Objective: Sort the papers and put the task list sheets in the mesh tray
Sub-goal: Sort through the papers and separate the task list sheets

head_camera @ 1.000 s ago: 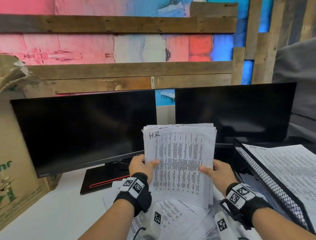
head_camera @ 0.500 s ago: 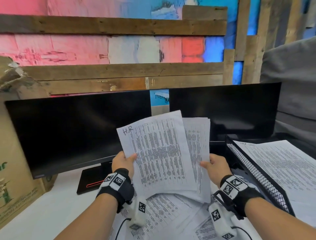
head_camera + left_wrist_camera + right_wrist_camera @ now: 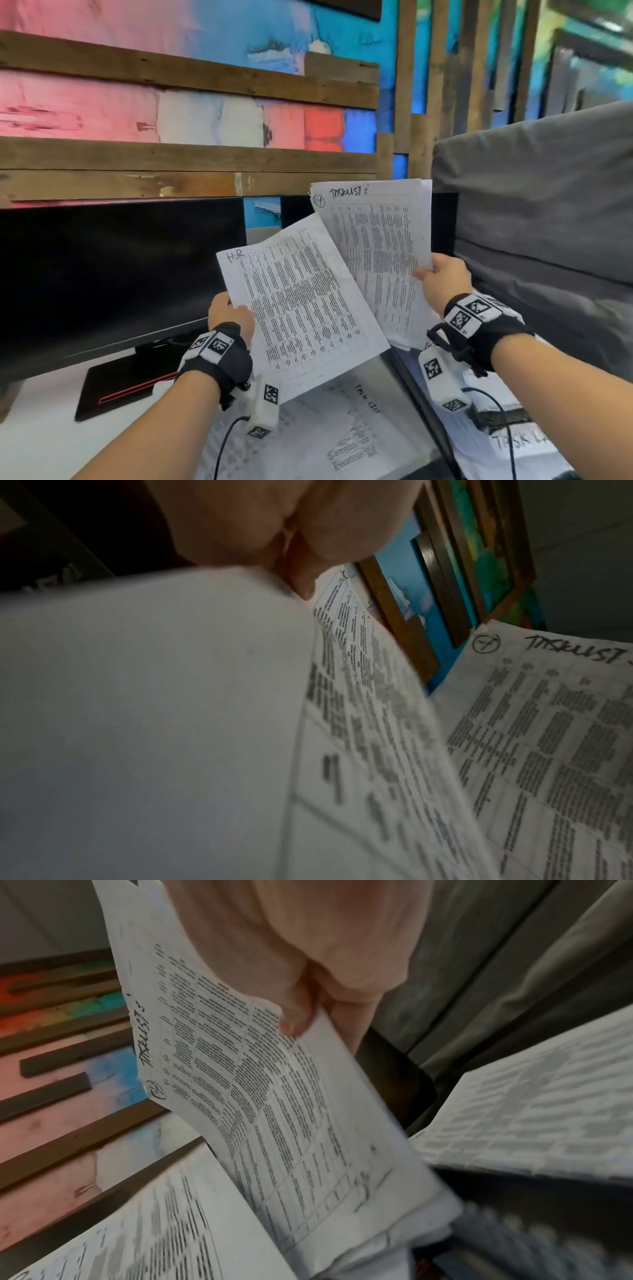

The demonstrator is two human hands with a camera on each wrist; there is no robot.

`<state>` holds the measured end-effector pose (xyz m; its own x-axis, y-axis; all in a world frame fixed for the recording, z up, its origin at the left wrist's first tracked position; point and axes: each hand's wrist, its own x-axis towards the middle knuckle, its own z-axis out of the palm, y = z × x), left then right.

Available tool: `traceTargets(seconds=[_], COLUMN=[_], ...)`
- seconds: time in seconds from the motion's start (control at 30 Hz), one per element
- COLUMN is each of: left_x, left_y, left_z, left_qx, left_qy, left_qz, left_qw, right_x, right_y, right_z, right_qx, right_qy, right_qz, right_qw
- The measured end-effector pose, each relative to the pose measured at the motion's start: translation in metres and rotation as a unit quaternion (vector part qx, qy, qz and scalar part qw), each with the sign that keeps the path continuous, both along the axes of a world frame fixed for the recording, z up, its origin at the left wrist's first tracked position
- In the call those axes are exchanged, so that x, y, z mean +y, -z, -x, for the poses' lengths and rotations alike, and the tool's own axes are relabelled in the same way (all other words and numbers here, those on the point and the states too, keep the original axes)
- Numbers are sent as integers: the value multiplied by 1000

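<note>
From the head view, your left hand [image 3: 228, 315] pinches the left edge of a single printed sheet marked "H.R" [image 3: 301, 308], which tilts toward ten o'clock. Your right hand [image 3: 443, 279] grips the right edge of a small stack of papers [image 3: 380, 240], and the top page is headed "TASKLIST". The H.R sheet overlaps the lower left corner of that stack. At six o'clock beneath both hands, more loose printed papers [image 3: 342, 435] lie on the white desk [image 3: 44, 431]. The mesh tray [image 3: 421, 390] sits at four o'clock, only its dark near rim showing under your right wrist, with a sheet lettered "TASK L…" [image 3: 520, 442] lying in it. A dark monitor [image 3: 113, 270] fills nine o'clock, and a grey cushion [image 3: 548, 205] stands at two o'clock.

From the left wrist, your thumb and fingers [image 3: 301, 569] close on the sheet's edge at twelve o'clock; its blank back [image 3: 147, 710] fills the left half. The tasklist page [image 3: 548, 737] shows at three o'clock.

From the right wrist, your thumb [image 3: 296, 1015] presses on the front of the tasklist stack [image 3: 274, 1096] with fingers curled behind it. The H.R sheet [image 3: 154, 1231] is at seven o'clock, and paper in the tray [image 3: 534, 1110] at three o'clock.
</note>
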<state>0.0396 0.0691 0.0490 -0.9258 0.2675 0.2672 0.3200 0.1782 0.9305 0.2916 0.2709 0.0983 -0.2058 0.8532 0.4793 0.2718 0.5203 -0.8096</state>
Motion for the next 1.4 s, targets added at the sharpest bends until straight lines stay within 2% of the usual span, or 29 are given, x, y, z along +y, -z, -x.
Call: traceTargets(seconds=[0.23,0.37,0.6,0.77,0.9,1.17,1.4], left_x=[19,23,28,30,33,45,52], left_y=[-9,-5,8,9,12,18,17], left_z=[-16,-15,-10,-11,-12,-25,-41], left_qx=[10,25,57,53,52,67,90], left_qy=[6,29,107,117,141,202,262], left_qz=[-10,39,199,183,212,274,324], left_qw=[1000,999,973,975,966,938,904], right_x=[24,35,43,46,47,43,38], right_y=[-6,-4,9,14,16,18,18], right_z=[-56,-70,-63,-57,-57,-61,-77], right_qx=[-20,-6,6,-12,1,66,85], right_qy=[98,126,114,113,113,107,109], right_qz=[-3,17,54,53,57,79,77], right_qw=[995,992,992,992,992,989,987])
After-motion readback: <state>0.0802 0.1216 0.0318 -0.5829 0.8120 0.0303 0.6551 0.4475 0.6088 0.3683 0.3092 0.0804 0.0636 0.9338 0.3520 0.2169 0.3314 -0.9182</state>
